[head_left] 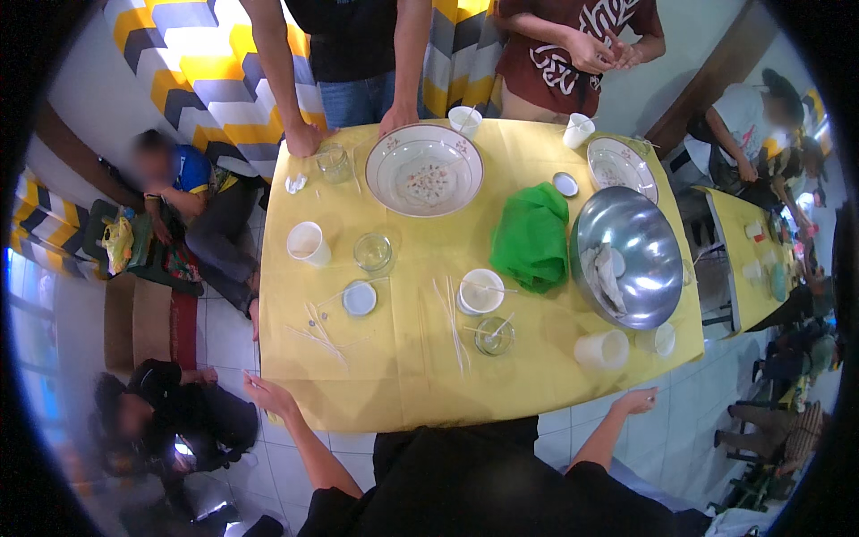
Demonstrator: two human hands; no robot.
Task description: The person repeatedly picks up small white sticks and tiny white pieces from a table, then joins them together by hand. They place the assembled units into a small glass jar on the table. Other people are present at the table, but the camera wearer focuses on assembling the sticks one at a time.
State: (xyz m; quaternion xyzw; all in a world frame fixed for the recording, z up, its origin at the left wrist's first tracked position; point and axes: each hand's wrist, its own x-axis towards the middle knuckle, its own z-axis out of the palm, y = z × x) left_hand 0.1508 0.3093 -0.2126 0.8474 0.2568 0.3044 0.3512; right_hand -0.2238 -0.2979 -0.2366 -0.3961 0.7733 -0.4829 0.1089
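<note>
My left hand [270, 396] is off the near left corner of the yellow-covered table [396, 403], its fingers pointing outward. My right hand [635, 401] hangs past the near right edge with curled fingers. Whether either hand holds something small is unclear. Closest to my left hand on the cloth are several thin white sticks [323, 339] and a white jar lid [359, 298]. Nearest my right hand stand a translucent plastic cup [602, 350] and a smaller white cup [664, 340]. Between them, a glass jar [495, 346] with sticks across it sits by a white tub [480, 302].
Toward the right are a steel bowl [651, 248] holding a crumpled cloth [602, 282] and a green mesh bundle [532, 238]. A wide ceramic bowl [425, 144] lies at the far side. Two people stand there, one leaning both hands on the table. Others sit at left.
</note>
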